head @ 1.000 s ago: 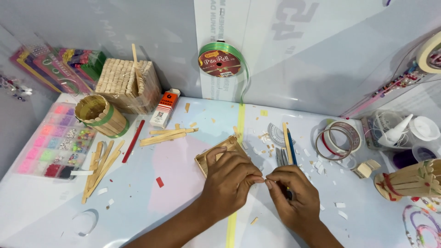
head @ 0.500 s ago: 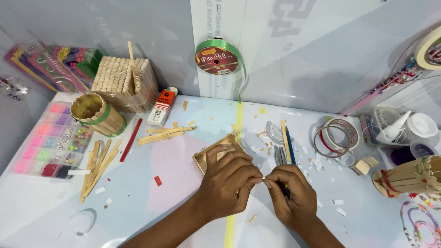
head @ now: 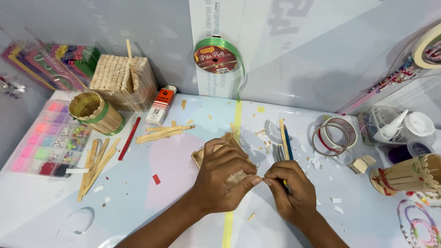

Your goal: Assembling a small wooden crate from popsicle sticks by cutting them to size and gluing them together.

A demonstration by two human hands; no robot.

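- While your left hand (head: 220,177) clamps down on the small craft-stick tray (head: 221,158), your right hand (head: 287,188) closes on a thin dark tool, fingertips meeting at the tray's near corner: a fitting step, it seems.
- Right of the tray, a protractor (head: 272,130) and pencils (head: 285,140) crowd your right hand.
- Left of it, loose craft sticks (head: 163,133) lie well apart.
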